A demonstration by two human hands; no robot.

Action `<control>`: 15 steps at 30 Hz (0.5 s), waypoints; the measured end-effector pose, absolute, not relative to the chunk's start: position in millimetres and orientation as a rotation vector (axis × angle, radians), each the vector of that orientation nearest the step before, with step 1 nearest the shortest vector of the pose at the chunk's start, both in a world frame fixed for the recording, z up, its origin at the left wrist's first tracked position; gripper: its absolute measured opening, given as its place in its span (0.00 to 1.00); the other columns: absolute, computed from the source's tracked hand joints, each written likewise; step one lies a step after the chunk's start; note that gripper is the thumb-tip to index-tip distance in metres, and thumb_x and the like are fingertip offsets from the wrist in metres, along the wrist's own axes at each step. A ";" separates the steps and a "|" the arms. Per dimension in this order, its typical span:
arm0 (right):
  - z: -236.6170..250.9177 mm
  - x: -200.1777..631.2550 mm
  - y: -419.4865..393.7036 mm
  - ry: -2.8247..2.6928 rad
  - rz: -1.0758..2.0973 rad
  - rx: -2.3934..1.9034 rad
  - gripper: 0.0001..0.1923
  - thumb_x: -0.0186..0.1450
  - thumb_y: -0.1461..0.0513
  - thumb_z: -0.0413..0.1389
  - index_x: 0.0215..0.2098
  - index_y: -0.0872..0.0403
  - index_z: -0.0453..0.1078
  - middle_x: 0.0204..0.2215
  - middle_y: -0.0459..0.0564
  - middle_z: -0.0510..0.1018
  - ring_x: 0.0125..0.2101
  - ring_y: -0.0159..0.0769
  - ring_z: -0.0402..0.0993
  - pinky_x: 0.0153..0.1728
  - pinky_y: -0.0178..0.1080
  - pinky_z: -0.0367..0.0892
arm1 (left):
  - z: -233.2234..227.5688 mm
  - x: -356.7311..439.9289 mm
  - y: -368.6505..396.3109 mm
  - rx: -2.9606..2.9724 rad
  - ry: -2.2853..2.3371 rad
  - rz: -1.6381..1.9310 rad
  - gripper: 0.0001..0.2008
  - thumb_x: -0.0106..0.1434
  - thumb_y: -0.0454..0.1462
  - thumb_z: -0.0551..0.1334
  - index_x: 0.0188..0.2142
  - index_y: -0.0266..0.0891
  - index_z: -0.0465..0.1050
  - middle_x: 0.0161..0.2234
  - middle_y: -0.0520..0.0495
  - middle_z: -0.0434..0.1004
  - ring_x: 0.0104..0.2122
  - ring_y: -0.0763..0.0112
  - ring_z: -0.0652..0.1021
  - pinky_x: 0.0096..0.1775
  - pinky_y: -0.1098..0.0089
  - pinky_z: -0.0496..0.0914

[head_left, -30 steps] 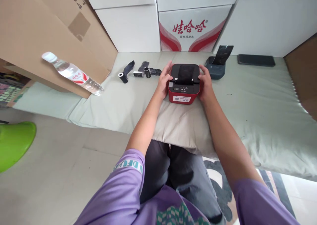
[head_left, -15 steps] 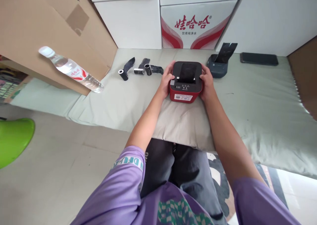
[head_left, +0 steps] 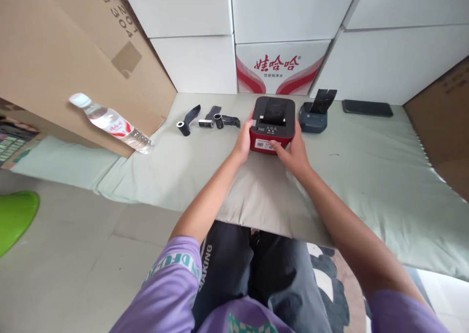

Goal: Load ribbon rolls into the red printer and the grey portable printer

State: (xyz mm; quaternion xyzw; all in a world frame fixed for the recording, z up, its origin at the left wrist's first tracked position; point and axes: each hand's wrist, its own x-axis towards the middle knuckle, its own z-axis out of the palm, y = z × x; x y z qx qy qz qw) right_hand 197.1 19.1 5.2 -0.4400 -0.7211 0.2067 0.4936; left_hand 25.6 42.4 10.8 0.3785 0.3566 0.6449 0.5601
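A red label printer (head_left: 272, 123) with a black lid stands on the pale green mat (head_left: 366, 167), past a beige cushion (head_left: 264, 196). My left hand (head_left: 244, 140) grips the printer's left side. My right hand (head_left: 291, 153) rests against its front right corner, fingers along the front face. The lid is closed.
Several black ribbon rolls (head_left: 208, 119) lie left of the printer. A blue-grey small printer (head_left: 313, 115) and a dark phone (head_left: 367, 108) lie to its right. A water bottle (head_left: 112, 124) leans on a cardboard box (head_left: 73, 54). White cartons (head_left: 278, 64) line the back. A green stool (head_left: 14, 216) stands at left.
The printer sits farther from me, off the cushion's middle. My right hand slid from the printer's right side to its front corner; the left hand stayed on the left side.
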 end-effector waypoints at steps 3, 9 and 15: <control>12.2 195.9 73.0 -1.760 0.420 -1.050 0.54 0.62 0.33 0.59 0.75 0.51 0.51 0.71 0.66 0.66 0.72 0.61 0.63 0.73 0.66 0.58 | 23.8 29.6 83.1 0.791 0.815 1.582 0.17 0.75 0.41 0.52 0.42 0.37 0.79 0.45 0.47 0.87 0.61 0.62 0.81 0.65 0.60 0.72; 1.8 196.4 133.1 -1.809 0.531 -1.026 0.61 0.59 0.30 0.59 0.76 0.55 0.48 0.71 0.68 0.66 0.71 0.61 0.64 0.73 0.66 0.58 | 11.1 34.3 131.9 0.677 0.907 1.613 0.17 0.75 0.40 0.51 0.42 0.38 0.78 0.39 0.50 0.86 0.51 0.67 0.85 0.60 0.64 0.74; -34.1 184.1 133.5 -1.673 0.530 -1.103 0.58 0.60 0.32 0.58 0.74 0.58 0.49 0.70 0.70 0.64 0.71 0.58 0.62 0.74 0.61 0.57 | -5.0 25.1 149.7 0.850 1.071 1.529 0.16 0.74 0.40 0.53 0.40 0.40 0.78 0.41 0.49 0.87 0.54 0.66 0.83 0.61 0.64 0.73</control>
